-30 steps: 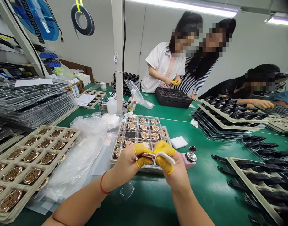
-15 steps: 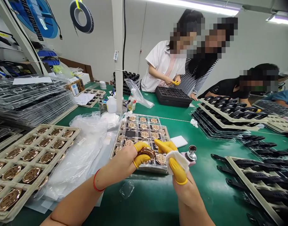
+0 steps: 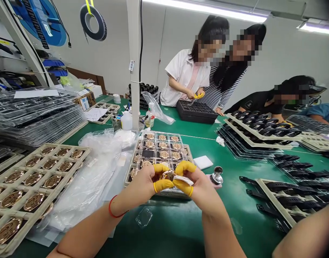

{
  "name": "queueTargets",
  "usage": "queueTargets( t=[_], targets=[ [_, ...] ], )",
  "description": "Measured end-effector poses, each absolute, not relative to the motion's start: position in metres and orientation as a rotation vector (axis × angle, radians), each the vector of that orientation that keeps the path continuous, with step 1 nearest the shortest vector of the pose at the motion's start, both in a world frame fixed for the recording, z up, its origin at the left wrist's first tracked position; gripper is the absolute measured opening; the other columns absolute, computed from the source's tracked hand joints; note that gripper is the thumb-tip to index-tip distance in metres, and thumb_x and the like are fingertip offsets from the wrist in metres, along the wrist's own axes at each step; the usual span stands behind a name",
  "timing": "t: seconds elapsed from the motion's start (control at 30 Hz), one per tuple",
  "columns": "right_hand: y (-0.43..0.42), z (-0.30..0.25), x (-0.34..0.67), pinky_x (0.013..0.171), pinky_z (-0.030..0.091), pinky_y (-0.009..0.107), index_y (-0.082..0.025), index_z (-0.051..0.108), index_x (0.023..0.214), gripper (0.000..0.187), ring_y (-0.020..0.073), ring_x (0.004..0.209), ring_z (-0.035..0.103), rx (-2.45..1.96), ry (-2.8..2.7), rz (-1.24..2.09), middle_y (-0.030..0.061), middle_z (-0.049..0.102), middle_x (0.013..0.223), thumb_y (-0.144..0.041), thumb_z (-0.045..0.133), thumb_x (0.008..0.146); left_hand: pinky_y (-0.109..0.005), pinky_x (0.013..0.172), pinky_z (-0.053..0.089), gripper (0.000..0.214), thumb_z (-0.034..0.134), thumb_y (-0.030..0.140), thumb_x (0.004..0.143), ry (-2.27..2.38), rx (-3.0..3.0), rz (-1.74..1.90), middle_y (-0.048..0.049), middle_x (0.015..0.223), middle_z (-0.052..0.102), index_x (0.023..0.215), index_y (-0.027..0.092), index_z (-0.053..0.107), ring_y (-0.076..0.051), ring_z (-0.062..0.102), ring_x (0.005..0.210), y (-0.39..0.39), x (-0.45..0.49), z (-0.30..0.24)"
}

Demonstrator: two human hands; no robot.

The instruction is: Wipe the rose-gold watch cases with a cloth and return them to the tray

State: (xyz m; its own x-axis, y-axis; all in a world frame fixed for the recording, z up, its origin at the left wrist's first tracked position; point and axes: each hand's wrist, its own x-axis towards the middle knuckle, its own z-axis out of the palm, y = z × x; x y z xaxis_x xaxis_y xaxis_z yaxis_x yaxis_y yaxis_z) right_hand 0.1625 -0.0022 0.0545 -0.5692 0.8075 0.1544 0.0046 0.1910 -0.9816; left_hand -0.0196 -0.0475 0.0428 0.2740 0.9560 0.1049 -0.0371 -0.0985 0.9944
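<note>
In front of me, my left hand (image 3: 147, 178) grips a rose-gold watch case (image 3: 168, 175) by its edge, thumb and forefinger in yellow finger cots. My right hand (image 3: 197, 177), also in yellow cots, pinches a folded white cloth (image 3: 184, 179) against the case's right side. Both hands are above the near edge of a clear compartment tray (image 3: 147, 154) with rose-gold watch cases in its pockets. Part of the held case is hidden by fingers and cloth.
A cream tray (image 3: 79, 162) of watch cases lies left, beside plastic bags (image 3: 97, 161). Right of my hands are a white pad (image 3: 203, 162) and an open metal-lidded pot (image 3: 216, 176). Black watch straps (image 3: 290, 188) fill trays further right. Another person's arm (image 3: 309, 233) enters lower right.
My right hand has moved left and brought the cloth onto the watch case. The case has turned in my left hand. Another person's arm has appeared at lower right.
</note>
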Motion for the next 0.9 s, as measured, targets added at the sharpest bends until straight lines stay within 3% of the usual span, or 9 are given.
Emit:
queueTargets(
  t=[0.1,0.2,0.4,0.67,0.8,0.9],
  targets=[
    [0.002,0.050,0.158,0.076,0.050,0.030,-0.026,0.059,0.103,0.036,0.0182,0.088,0.061,-0.752,-1.729,1.556,0.0017,0.063,0.094,-0.025,0.076,0.072,-0.021,0.060,0.040,0.032,0.069,0.041,0.079,0.986,1.547,1.124,0.0000,0.078,0.053,0.098,0.016,0.066,-0.010,0.045,0.067,-0.050,-0.020,0.045],
    [0.003,0.050,0.156,0.080,0.051,0.034,-0.024,0.067,0.089,0.026,0.0210,0.088,0.063,-0.694,-1.750,1.502,0.0027,0.066,0.089,-0.026,0.081,0.066,-0.024,0.061,0.042,0.030,0.065,0.043,0.082,0.960,1.740,1.129,-0.0020,0.080,0.057,0.098,0.017,0.067,-0.013,0.048,0.070,-0.049,-0.024,0.050],
    [-0.001,0.050,0.153,0.060,0.050,0.030,-0.021,0.066,0.063,0.026,0.0185,0.064,0.059,-0.690,-1.559,1.521,0.0005,0.063,0.065,-0.033,0.088,0.053,-0.028,0.074,0.044,0.028,0.048,0.040,0.094,0.990,2.127,1.128,-0.0052,0.091,0.064,0.094,0.018,0.066,-0.016,0.056,0.083,-0.044,-0.031,0.049],
    [-0.011,0.038,0.143,0.054,0.045,0.029,-0.021,0.060,0.059,0.042,0.0150,0.055,0.049,-0.468,-1.302,1.788,-0.0011,0.051,0.057,-0.053,0.085,0.048,-0.026,0.069,0.048,0.029,0.038,0.032,0.098,0.668,2.381,1.523,-0.0092,0.087,0.068,0.099,0.016,0.061,-0.016,0.062,0.078,-0.044,-0.017,0.036],
    [-0.011,0.042,0.147,0.057,0.045,0.026,-0.020,0.063,0.067,0.031,0.0132,0.058,0.049,-0.558,-1.372,1.671,-0.0007,0.054,0.064,-0.046,0.080,0.063,-0.028,0.062,0.044,0.022,0.042,0.027,0.097,0.893,2.761,1.509,-0.0084,0.093,0.070,0.103,0.018,0.061,-0.016,0.060,0.072,-0.042,-0.025,0.040],
    [-0.014,0.050,0.160,0.053,0.041,0.023,-0.022,0.065,0.085,0.024,0.0118,0.058,0.046,-0.663,-1.494,1.508,-0.0001,0.056,0.072,-0.046,0.065,0.080,-0.027,0.061,0.043,0.017,0.046,0.021,0.095,1.074,2.889,1.452,-0.0063,0.087,0.070,0.102,0.019,0.062,-0.016,0.060,0.070,-0.041,-0.032,0.044]
  ],
)
